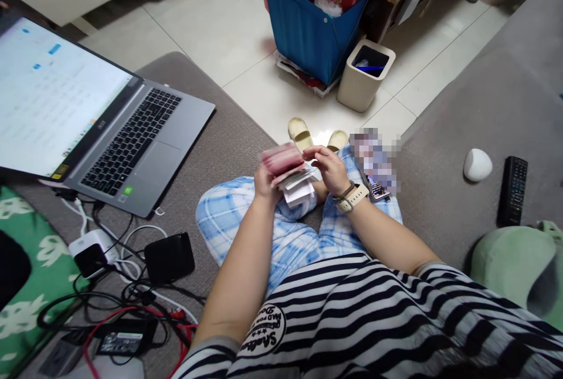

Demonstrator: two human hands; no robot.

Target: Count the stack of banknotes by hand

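Note:
My left hand (265,180) is closed around a bundle of reddish banknotes (285,159), held up over my lap. Folded white papers (299,192) stick out beneath the notes in the same grip. The top of the bundle is smeared by motion. My right hand (332,171) is just right of it, fingers stretched toward the notes' edge; whether they touch is unclear. A watch with a pale strap (352,198) is on that wrist. On my right thigh lies a phone (379,191), its screen partly pixelated.
A laptop (149,138) lies open at left, with tangled cables and a black box (169,257) below. Beyond my lap are slippers (299,131), a small bin (357,87) and a blue basket (303,33). At right are a remote (512,191) and a green neck pillow (505,267).

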